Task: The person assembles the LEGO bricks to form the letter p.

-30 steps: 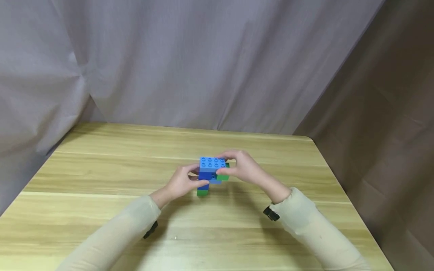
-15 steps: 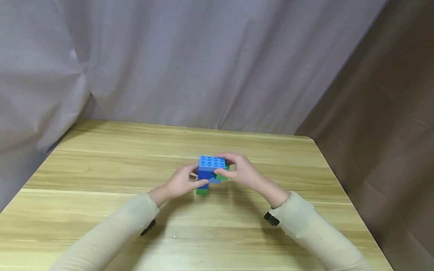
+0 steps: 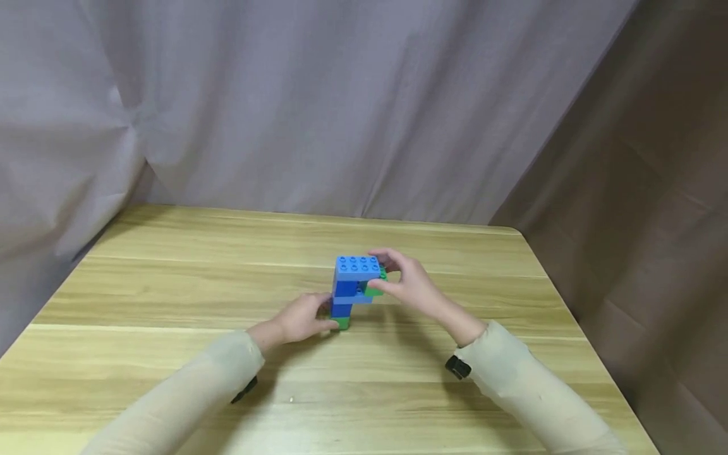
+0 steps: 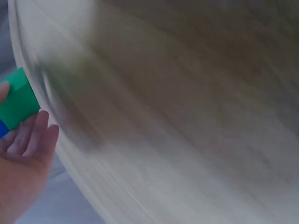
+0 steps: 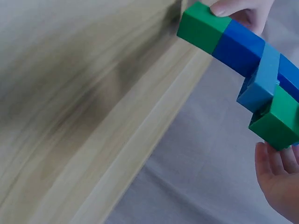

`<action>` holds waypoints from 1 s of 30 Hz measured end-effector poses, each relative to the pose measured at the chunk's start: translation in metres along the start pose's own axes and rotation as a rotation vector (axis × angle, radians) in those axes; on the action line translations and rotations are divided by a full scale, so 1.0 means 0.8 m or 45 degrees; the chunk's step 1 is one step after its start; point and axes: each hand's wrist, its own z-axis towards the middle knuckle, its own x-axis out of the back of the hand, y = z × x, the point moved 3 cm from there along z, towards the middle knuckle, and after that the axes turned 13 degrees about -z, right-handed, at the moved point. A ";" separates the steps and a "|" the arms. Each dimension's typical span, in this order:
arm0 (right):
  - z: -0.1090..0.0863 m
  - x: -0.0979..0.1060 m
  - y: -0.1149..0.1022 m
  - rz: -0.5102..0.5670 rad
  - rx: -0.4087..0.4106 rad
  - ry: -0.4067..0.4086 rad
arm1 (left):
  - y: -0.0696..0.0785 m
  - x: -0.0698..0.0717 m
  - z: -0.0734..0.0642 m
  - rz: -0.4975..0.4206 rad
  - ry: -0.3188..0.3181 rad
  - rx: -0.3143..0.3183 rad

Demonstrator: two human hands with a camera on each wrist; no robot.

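A stack of toy building bricks stands upright between the two hands. From the top come a light blue brick [image 3: 357,270], a dark blue brick [image 3: 345,289], a light blue brick [image 3: 364,299], a dark blue brick [image 3: 341,310] and a green brick [image 3: 344,324]. My left hand [image 3: 297,318] grips the stack low down, its thumb on the bottom green brick, which also shows in the left wrist view [image 4: 19,103]. Under the top brick's right end sits another green brick [image 5: 280,119]. Thumb and fingers of my right hand [image 3: 414,284] hold it from the right.
The wooden table [image 3: 170,284] spreads around the hands. Behind it hangs a grey curtain [image 3: 284,107], with a brown curtain [image 3: 643,189] along the right side. A small pale speck [image 3: 292,399] lies on the table near the front.
My left hand has slid down the stack, from the upper bricks to the bottom green one. The top of the stack now appears slightly higher; my right hand stays at the green brick.
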 end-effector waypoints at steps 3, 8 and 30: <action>0.008 0.005 0.004 0.051 -0.047 0.048 | 0.004 -0.001 -0.001 -0.092 0.011 -0.001; 0.027 0.009 0.018 0.128 -0.187 0.098 | 0.011 -0.002 -0.007 -0.189 0.057 -0.004; 0.058 -0.024 0.061 0.170 -0.495 0.036 | 0.020 -0.015 -0.007 -0.067 0.152 -0.081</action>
